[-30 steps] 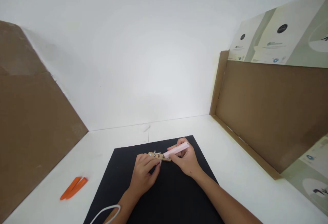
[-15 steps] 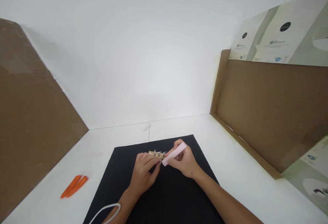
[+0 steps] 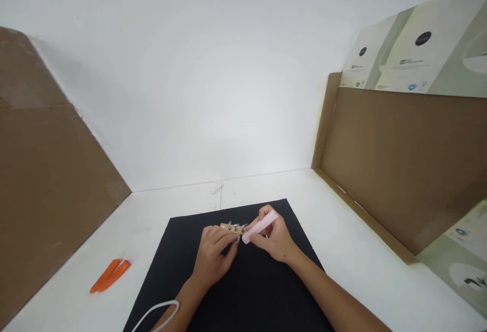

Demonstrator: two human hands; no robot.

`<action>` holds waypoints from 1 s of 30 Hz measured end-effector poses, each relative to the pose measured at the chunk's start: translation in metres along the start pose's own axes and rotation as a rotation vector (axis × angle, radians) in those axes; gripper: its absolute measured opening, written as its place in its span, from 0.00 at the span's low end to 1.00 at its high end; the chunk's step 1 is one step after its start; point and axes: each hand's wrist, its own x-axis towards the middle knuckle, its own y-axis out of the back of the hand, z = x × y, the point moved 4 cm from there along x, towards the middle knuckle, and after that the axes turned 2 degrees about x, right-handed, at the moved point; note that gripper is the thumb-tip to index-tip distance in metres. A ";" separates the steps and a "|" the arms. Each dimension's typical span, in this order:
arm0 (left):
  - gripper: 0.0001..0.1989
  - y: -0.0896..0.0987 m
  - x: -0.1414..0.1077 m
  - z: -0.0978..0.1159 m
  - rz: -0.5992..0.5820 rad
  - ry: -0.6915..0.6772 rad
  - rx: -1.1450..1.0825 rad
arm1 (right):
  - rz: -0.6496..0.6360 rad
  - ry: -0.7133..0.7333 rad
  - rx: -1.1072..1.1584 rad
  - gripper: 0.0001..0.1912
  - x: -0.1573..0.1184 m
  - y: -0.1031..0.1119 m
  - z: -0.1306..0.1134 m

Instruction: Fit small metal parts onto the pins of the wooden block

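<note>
My left hand (image 3: pixel 210 256) grips a small wooden strip (image 3: pixel 230 227) from the near side, its fingers curled over the strip's edge. Several metal screws or pegs (image 3: pixel 236 228) stand up along the strip. My right hand (image 3: pixel 274 237) holds a pale pink rectangular stick (image 3: pixel 261 227) between thumb and fingers, and the stick's lower end sits just beside the strip's right end. Both hands are over a black mat (image 3: pixel 163 266), and part of the strip is hidden behind my left fingers.
A white table carries the mat. Two orange plastic pry tools (image 3: pixel 110 275) lie left of the mat, and a white cable (image 3: pixel 155 309) crosses its near corner. Cardboard panels (image 3: pixel 49 180) stand at left and right (image 3: pixel 395 170), with printed sheets (image 3: pixel 407 53) above the right one.
The pink stick has swung, its lower end dropping from over the strip to just beside it. Since half a second ago, the hands and strip have barely moved.
</note>
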 end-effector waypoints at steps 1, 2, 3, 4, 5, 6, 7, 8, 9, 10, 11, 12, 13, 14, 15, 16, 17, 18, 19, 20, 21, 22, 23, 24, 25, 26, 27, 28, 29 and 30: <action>0.07 0.000 0.000 0.000 -0.001 0.000 0.004 | -0.015 -0.001 0.028 0.27 0.000 -0.001 -0.001; 0.07 0.000 0.000 0.000 -0.002 -0.001 0.008 | -0.025 -0.001 0.057 0.27 0.000 -0.003 -0.002; 0.07 0.000 0.000 0.000 -0.002 -0.001 0.013 | -0.029 -0.001 0.083 0.27 0.000 -0.003 -0.003; 0.07 0.000 0.000 0.000 -0.001 -0.001 0.016 | -0.024 -0.001 0.102 0.28 0.001 -0.004 -0.004; 0.07 0.000 0.000 0.000 -0.002 0.001 0.017 | -0.010 0.000 0.115 0.28 0.001 -0.004 -0.003; 0.07 -0.001 0.000 0.000 -0.004 0.003 0.016 | 0.010 0.002 0.121 0.28 0.002 -0.003 -0.003; 0.06 -0.001 0.000 -0.001 -0.005 0.004 0.015 | 0.034 0.003 0.123 0.28 0.003 -0.002 -0.002; 0.06 -0.001 0.000 -0.001 -0.005 0.004 0.014 | 0.057 0.004 0.121 0.28 0.004 -0.001 -0.001; 0.06 -0.001 0.000 -0.001 -0.006 0.003 0.014 | 0.075 0.003 0.116 0.28 0.004 0.000 0.000; 0.07 -0.001 0.000 -0.001 -0.007 0.001 0.015 | 0.090 0.003 0.105 0.27 0.005 0.001 0.001; 0.07 -0.001 -0.001 -0.001 -0.005 -0.001 0.015 | 0.099 0.003 0.088 0.26 0.005 0.002 0.002; 0.07 -0.001 -0.001 -0.001 -0.004 -0.003 0.015 | 0.103 0.006 0.063 0.26 0.005 0.003 0.003; 0.07 -0.002 -0.001 -0.001 -0.004 -0.004 0.014 | 0.102 0.014 0.034 0.25 0.004 0.004 0.003; 0.07 -0.002 -0.001 -0.001 -0.005 -0.003 0.013 | 0.094 0.026 0.004 0.24 0.004 0.004 0.003; 0.07 -0.002 -0.001 -0.001 -0.006 -0.003 0.013 | 0.080 0.040 -0.022 0.23 0.003 0.004 0.003; 0.07 -0.002 -0.001 -0.001 -0.006 -0.002 0.013 | 0.060 0.052 -0.040 0.23 0.002 0.004 0.002; 0.07 -0.001 -0.001 -0.001 -0.007 -0.001 0.013 | 0.039 0.061 -0.047 0.22 0.002 0.003 0.001; 0.07 -0.001 -0.001 -0.001 -0.007 -0.001 0.013 | 0.018 0.064 -0.044 0.22 0.001 0.003 0.000; 0.07 -0.001 -0.001 -0.001 -0.006 -0.001 0.012 | -0.002 0.060 -0.031 0.22 0.000 0.002 0.000; 0.07 -0.001 -0.001 -0.001 -0.004 -0.002 0.011 | -0.019 0.052 -0.010 0.23 0.000 0.001 -0.001; 0.07 -0.001 -0.001 -0.001 -0.004 -0.004 0.009 | -0.034 0.043 0.016 0.23 -0.001 -0.001 -0.002; 0.07 -0.001 -0.001 -0.001 -0.002 -0.005 0.007 | -0.046 0.033 0.044 0.24 -0.001 -0.002 -0.002; 0.07 -0.001 -0.001 -0.001 -0.002 -0.007 0.005 | -0.057 0.025 0.071 0.24 -0.001 -0.003 -0.002; 0.07 -0.001 0.000 -0.001 -0.004 -0.009 0.003 | -0.064 0.018 0.096 0.24 -0.001 -0.004 -0.003; 0.07 -0.001 0.000 -0.001 -0.006 -0.008 0.001 | -0.062 0.014 0.118 0.25 -0.001 -0.005 -0.002; 0.07 -0.001 0.000 0.000 -0.008 -0.007 -0.001 | -0.052 0.013 0.134 0.25 0.000 -0.006 -0.002; 0.08 -0.001 0.000 0.000 -0.009 -0.005 -0.004 | -0.034 0.016 0.144 0.25 0.000 -0.005 -0.001; 0.08 -0.001 0.000 0.000 -0.011 -0.003 -0.007 | -0.010 0.022 0.149 0.24 0.001 -0.005 0.000; 0.08 -0.001 0.000 0.000 -0.011 0.001 -0.009 | 0.015 0.029 0.145 0.24 0.001 -0.004 0.001; 0.08 -0.001 0.000 0.000 -0.012 0.004 -0.011 | 0.037 0.035 0.131 0.24 0.002 -0.002 0.002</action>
